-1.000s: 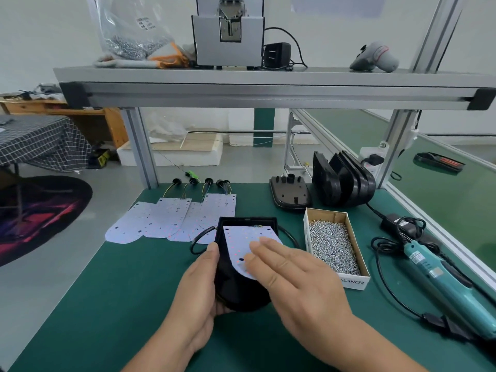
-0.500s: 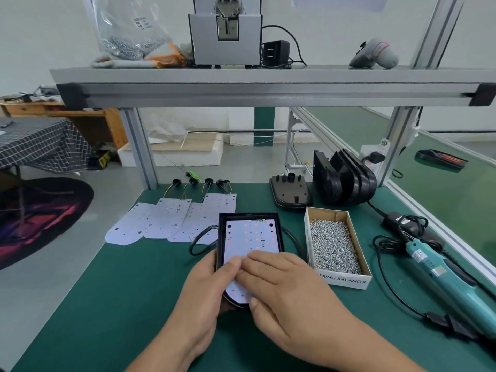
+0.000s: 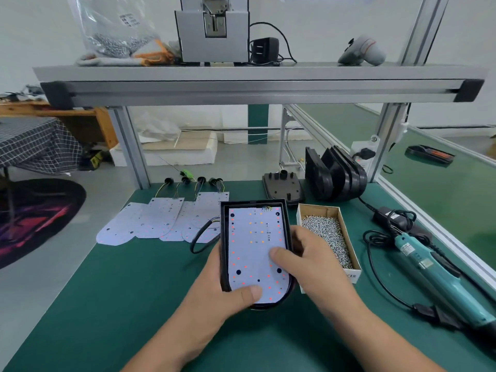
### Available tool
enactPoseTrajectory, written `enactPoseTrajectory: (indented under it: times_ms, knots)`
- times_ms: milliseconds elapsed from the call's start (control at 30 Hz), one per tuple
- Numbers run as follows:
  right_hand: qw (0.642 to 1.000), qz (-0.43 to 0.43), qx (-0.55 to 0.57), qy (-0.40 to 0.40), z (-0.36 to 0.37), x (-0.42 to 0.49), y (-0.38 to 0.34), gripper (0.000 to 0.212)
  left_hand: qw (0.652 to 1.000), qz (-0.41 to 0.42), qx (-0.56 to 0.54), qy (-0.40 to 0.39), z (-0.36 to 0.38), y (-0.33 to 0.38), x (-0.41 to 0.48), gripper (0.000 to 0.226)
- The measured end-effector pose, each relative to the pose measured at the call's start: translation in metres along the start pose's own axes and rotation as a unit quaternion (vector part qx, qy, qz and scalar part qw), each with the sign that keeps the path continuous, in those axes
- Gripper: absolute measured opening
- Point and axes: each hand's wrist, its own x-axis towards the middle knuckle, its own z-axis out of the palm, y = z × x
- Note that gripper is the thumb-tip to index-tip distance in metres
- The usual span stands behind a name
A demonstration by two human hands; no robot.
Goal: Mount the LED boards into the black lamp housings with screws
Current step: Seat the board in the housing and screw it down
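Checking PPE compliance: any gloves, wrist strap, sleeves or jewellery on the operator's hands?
No. The left hand and right hand are bare: no gloves, rings, watch or wrist strap. Both forearms are uncovered to the frame edge; no sleeve shows.

From my end, the fingers of the left hand point(image 3: 214, 288) are out of sight under the black plastic lamp housing point(image 3: 252, 203). Only the thumb shows, and it covers the near-left corner of the white LED board w/ red and amber dots point(image 3: 255, 245). The right hand point(image 3: 314, 264) blocks the housing's near-right wall; its fingertips are tucked behind it. It also hides most of the print on the open cardboard box of small silver screws point(image 3: 352, 276); I read only "CER". Teal electric screwdriver point(image 3: 429, 269): near end runs off the right edge, label too small to read. Grey metal machine point(image 3: 214, 36) on the shelf is cropped at top. Loose white boards point(image 3: 161, 221) overlap, can't count them.
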Motion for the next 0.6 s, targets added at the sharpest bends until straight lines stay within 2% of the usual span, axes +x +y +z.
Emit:
enactPoseTrajectory:
  times_ms: [133,233,300,467,600]
  knots:
    - [1.000,-0.011,-0.023,-0.003,-0.0002,0.0018,0.0034,0.032,0.999,0.008,0.020,0.042,0.0027,-0.0041,0.0015,0.086]
    - [0.996,0.004,0.005,-0.094,-0.0029,0.0016,0.0044,0.044,0.994,0.010,0.016,0.108,0.0018,-0.0055,0.0022,0.078]
    - [0.990,0.007,-0.026,-0.135,-0.0014,-0.0004,0.0045,0.048,0.989,0.015,0.019,0.143,-0.0016,-0.0049,0.0031,0.073]
    - [0.990,-0.009,-0.114,-0.086,0.0024,0.0001,0.0061,0.025,0.985,0.009,0.058,0.162,0.0033,-0.0068,0.0036,0.070]
    - [0.997,0.003,-0.046,-0.065,0.0025,-0.0006,0.0029,0.028,0.988,-0.005,0.030,0.153,0.0007,-0.0086,0.0027,0.072]
